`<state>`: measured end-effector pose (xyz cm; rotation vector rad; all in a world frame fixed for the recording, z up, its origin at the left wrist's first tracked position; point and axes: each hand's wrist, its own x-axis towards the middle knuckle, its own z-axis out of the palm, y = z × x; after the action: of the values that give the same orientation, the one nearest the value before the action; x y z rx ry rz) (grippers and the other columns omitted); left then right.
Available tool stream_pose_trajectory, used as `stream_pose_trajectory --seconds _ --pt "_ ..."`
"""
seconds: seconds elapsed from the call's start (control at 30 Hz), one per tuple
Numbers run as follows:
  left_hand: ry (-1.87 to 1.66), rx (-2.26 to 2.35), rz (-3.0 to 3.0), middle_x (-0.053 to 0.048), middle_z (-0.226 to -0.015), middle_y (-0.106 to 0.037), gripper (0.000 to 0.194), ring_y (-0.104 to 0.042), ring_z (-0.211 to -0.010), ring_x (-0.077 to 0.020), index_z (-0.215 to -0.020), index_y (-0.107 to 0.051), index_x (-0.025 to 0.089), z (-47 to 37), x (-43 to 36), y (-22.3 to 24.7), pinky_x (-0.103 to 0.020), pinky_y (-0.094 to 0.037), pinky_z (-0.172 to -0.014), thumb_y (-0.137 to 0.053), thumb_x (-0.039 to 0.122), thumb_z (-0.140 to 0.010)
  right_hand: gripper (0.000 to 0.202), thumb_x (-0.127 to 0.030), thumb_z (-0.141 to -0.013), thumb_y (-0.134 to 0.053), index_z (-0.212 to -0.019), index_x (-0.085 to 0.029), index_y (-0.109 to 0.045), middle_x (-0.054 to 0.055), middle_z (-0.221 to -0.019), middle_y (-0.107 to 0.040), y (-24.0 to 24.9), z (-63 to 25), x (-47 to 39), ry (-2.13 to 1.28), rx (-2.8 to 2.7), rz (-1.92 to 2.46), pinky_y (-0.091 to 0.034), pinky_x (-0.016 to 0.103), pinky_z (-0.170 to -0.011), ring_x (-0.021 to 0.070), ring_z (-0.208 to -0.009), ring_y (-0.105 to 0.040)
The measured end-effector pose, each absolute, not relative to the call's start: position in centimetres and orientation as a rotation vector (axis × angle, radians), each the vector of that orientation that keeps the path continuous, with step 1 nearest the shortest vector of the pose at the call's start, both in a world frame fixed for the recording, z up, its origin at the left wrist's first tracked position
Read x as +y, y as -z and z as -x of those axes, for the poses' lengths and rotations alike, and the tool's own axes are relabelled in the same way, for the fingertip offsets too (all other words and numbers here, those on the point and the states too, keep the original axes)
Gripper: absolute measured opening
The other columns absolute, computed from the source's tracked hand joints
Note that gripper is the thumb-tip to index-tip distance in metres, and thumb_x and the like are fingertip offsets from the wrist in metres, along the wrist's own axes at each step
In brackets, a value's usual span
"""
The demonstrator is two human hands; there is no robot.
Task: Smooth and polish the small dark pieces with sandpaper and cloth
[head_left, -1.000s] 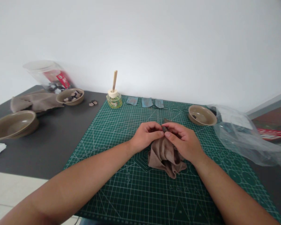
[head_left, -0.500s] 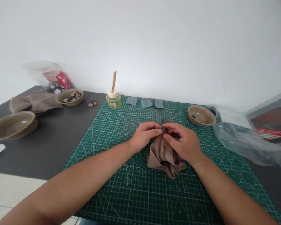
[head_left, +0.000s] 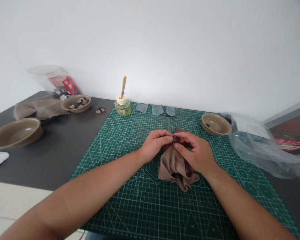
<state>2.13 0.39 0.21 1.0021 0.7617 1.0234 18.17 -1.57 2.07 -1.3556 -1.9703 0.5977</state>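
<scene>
Between the fingertips of both hands is a small dark brown, roundish piece (head_left: 176, 138), whose kind I cannot make out. My left hand (head_left: 157, 142) pinches it from the left. From the right, my right hand (head_left: 196, 150) closes its thumb and fingers on it. A crumpled brown cloth (head_left: 176, 165) hangs or lies just beneath the hands, bunched on the green cutting mat (head_left: 130, 200). Whether the right hand's lower fingers also grip the cloth is hidden.
A bowl (head_left: 216, 124) with one dark bit stands at the mat's back right, beside a clear plastic bag (head_left: 262, 150). Behind are blue packets (head_left: 157, 109) and a reed diffuser (head_left: 123, 106). Leftward lie a bowl of pieces (head_left: 76, 103), another bowl (head_left: 16, 133) and a brown cloth (head_left: 40, 108).
The view has shifted slightly, so the surroundings sit a little further right. Both hands keep the dark piece pinched in nearly the same place above the cloth.
</scene>
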Motion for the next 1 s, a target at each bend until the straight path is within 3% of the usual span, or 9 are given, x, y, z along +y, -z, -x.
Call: stream_pose_trajectory --seconds 0.4,0.83,1.0 --pt "-1.021 0.773 -1.020 0.001 -0.060 -0.058 0.010 -0.049 -0.056 -0.0093 -0.067 -0.065 0.013 -2.06 0.45 -0.16 -0.023 -0.037 -0.056 -0.065 0.021 -0.061 0.024 -0.026 -0.078 -0.058 -0.100 -0.021 -0.064 0.001 -0.077 -0.069 -2.04 -18.14 -1.55 -0.662 -1.962 1.339 -0.049 0.029 -0.061 0.0165 -0.068 -0.064" --pt "-1.030 0.789 -1.085 0.001 -0.062 -0.058 0.015 -0.049 -0.058 -0.0084 -0.069 -0.064 0.012 -2.00 0.37 0.07 -0.023 -0.036 -0.058 -0.070 0.024 -0.063 0.028 -0.027 -0.079 -0.059 -0.105 -0.019 -0.065 0.002 -0.076 -0.069 -1.79 -18.83 -1.15 -0.971 -1.809 1.263 -0.048 0.029 -0.061 0.0158 -0.065 -0.062" --pt "-1.046 0.749 -1.088 0.000 -0.067 -0.060 0.022 -0.053 -0.062 -0.0094 -0.069 -0.062 0.011 -2.14 0.29 0.25 -0.024 -0.040 -0.062 -0.074 0.027 -0.061 0.030 -0.029 -0.080 -0.060 -0.108 -0.020 -0.066 0.004 -0.085 -0.071 -1.97 -18.90 -1.19 -1.020 -1.809 1.233 -0.050 0.030 -0.063 0.0176 -0.071 -0.064"
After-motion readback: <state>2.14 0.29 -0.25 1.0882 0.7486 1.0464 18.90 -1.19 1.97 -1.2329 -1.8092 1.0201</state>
